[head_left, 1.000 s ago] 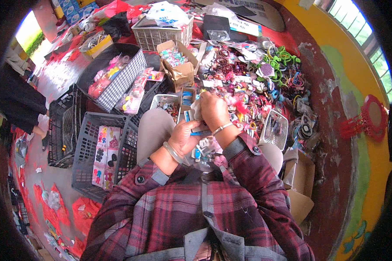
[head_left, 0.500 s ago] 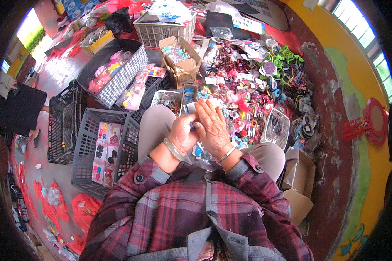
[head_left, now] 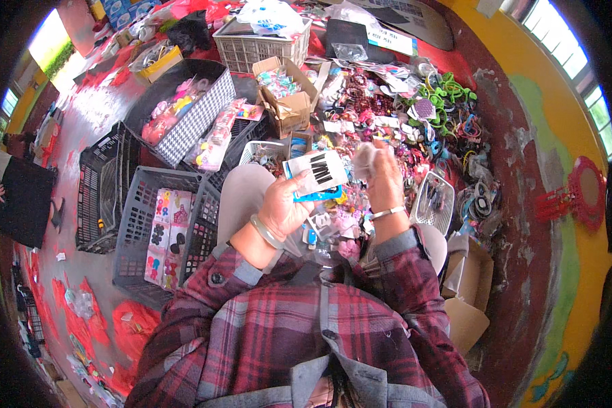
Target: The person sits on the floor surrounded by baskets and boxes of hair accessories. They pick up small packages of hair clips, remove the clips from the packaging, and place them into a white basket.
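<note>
My left hand (head_left: 283, 207) is closed on a white card with bold black marks (head_left: 317, 173), pinched between thumb and fingers. A blue-edged card (head_left: 328, 195) shows beneath it in the same grip. My right hand (head_left: 382, 178) is raised to the right of the cards, apart from them and a little blurred. Its fingers are bent around something pale and whitish (head_left: 364, 160), too smeared to name. Below and beyond both hands spreads a large heap of small hair accessories (head_left: 381, 129) in many colours, some of them on cards.
Beside my left knee is a dark plastic crate (head_left: 137, 234) with carded clips. Farther out stand a houndstooth box (head_left: 204, 112), an open cardboard box (head_left: 292, 112) and a beige crate (head_left: 258, 51). A white basket (head_left: 434, 197) is at my right knee. Another person's dark clothing (head_left: 27, 204) shows far left.
My hands were together, right over left. Now the right has moved away to the right with something pale, and the cards in my left hand are uncovered.
</note>
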`<state>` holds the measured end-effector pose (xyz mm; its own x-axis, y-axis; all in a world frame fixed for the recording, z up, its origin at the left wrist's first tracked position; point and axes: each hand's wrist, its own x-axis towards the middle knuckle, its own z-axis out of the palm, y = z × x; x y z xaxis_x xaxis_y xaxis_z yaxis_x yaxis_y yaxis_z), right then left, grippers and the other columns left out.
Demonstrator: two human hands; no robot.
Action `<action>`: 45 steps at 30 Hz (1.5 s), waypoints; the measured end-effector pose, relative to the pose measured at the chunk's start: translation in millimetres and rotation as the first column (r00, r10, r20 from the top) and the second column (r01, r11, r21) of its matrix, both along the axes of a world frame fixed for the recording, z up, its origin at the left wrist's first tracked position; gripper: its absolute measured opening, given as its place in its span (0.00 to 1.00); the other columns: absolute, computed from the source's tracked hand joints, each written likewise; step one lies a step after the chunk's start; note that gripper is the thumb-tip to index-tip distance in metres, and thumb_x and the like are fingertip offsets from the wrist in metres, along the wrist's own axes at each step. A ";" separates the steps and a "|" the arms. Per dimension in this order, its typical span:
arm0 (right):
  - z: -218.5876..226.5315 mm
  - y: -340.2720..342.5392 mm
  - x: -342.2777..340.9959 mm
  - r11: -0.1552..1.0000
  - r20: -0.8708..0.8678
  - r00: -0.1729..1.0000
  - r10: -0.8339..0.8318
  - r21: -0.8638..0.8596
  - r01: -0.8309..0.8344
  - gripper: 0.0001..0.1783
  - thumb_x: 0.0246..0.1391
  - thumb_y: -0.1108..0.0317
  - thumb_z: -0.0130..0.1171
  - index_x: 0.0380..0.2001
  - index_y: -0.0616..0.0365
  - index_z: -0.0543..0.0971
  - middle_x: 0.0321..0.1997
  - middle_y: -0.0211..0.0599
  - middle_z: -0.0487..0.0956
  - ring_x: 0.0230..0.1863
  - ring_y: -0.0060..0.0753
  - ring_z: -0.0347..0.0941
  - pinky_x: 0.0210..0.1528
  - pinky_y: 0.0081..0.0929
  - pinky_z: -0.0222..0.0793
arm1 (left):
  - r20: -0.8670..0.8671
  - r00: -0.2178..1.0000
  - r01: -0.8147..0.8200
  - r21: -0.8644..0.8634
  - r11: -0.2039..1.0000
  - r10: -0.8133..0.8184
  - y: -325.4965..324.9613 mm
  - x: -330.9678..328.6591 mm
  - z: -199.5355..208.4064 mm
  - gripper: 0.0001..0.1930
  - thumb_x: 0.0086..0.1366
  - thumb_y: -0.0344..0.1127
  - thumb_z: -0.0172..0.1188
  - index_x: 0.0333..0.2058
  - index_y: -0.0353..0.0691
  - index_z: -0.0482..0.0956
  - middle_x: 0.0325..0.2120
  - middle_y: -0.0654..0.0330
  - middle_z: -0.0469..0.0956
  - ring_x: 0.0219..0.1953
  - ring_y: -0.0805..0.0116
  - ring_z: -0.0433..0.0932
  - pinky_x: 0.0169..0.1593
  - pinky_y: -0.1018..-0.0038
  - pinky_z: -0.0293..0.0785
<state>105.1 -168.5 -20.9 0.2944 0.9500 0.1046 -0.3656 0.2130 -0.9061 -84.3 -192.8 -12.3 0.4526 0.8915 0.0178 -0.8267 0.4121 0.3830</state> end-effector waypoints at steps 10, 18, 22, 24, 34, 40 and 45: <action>25.6 -42.5 -67.9 0.935 0.948 0.199 -0.249 0.288 -0.204 0.23 0.52 0.69 0.50 0.52 0.60 0.66 0.56 0.50 0.67 0.60 0.51 0.59 0.60 0.40 0.55 | 0.004 0.997 -0.073 -0.119 0.990 0.074 -5.9 12.0 -2.1 0.18 0.68 0.38 0.41 0.53 0.36 0.64 0.49 0.56 0.69 0.51 0.63 0.69 0.57 0.64 0.63; -22.2 -4.9 4.3 0.940 0.197 0.975 0.101 -0.340 -0.029 0.11 0.50 0.75 0.50 0.37 0.65 0.77 0.22 0.31 0.74 0.20 0.19 0.67 0.22 0.16 0.61 | -0.021 1.000 -0.018 -0.029 0.999 0.017 0.3 -4.6 -4.3 0.22 0.66 0.40 0.44 0.56 0.37 0.60 0.52 0.50 0.67 0.53 0.51 0.68 0.54 0.52 0.66; 10.7 -12.5 10.7 0.869 0.070 0.954 0.292 -0.437 -0.234 0.10 0.51 0.70 0.56 0.36 0.63 0.79 0.23 0.28 0.77 0.18 0.17 0.68 0.21 0.16 0.61 | -0.040 0.999 0.032 -0.076 0.997 -0.035 2.2 -4.0 -4.7 0.21 0.66 0.39 0.46 0.53 0.33 0.62 0.50 0.48 0.69 0.52 0.53 0.70 0.54 0.55 0.67; 13.5 -14.4 -4.9 0.863 0.049 0.941 0.335 -0.415 -0.286 0.10 0.49 0.69 0.59 0.35 0.63 0.79 0.23 0.28 0.78 0.17 0.16 0.67 0.20 0.15 0.59 | -0.021 0.995 0.098 -0.111 0.989 -0.101 1.4 -0.5 -13.2 0.20 0.66 0.39 0.47 0.53 0.33 0.63 0.49 0.49 0.69 0.51 0.53 0.70 0.54 0.55 0.67; 24.1 -15.1 27.1 0.983 0.157 0.976 0.154 -0.123 -0.136 0.09 0.48 0.74 0.60 0.34 0.62 0.80 0.30 0.30 0.78 0.27 0.16 0.72 0.26 0.14 0.66 | -0.022 0.982 0.185 -0.124 0.975 -0.190 3.4 -6.4 -16.5 0.32 0.67 0.57 0.33 0.57 0.36 0.59 0.52 0.48 0.67 0.53 0.53 0.68 0.54 0.55 0.67; 46.7 -38.0 3.0 0.823 0.932 0.232 -0.280 0.357 -0.442 0.15 0.37 0.75 0.59 0.32 0.46 0.82 0.39 0.35 0.77 0.40 0.39 0.74 0.40 0.29 0.72 | 0.072 0.970 0.238 -0.116 0.964 -0.230 2.5 -7.7 -3.8 0.29 0.67 0.53 0.38 0.56 0.36 0.60 0.52 0.49 0.66 0.52 0.53 0.69 0.54 0.55 0.67; 43.6 -45.4 2.4 0.856 0.964 0.200 -0.174 0.249 -0.453 0.15 0.39 0.75 0.58 0.33 0.48 0.82 0.44 0.39 0.76 0.44 0.41 0.72 0.42 0.32 0.71 | -0.004 0.979 0.200 -0.124 0.972 -0.202 4.0 -8.7 -9.0 0.21 0.62 0.31 0.51 0.54 0.36 0.62 0.50 0.51 0.69 0.51 0.55 0.70 0.53 0.53 0.68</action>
<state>107.5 -213.9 22.7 -0.4622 0.7112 0.5297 0.6178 0.6868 -0.3829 -93.0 -188.8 -21.3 0.6218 0.7774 -0.0953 -0.7162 0.6136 0.3325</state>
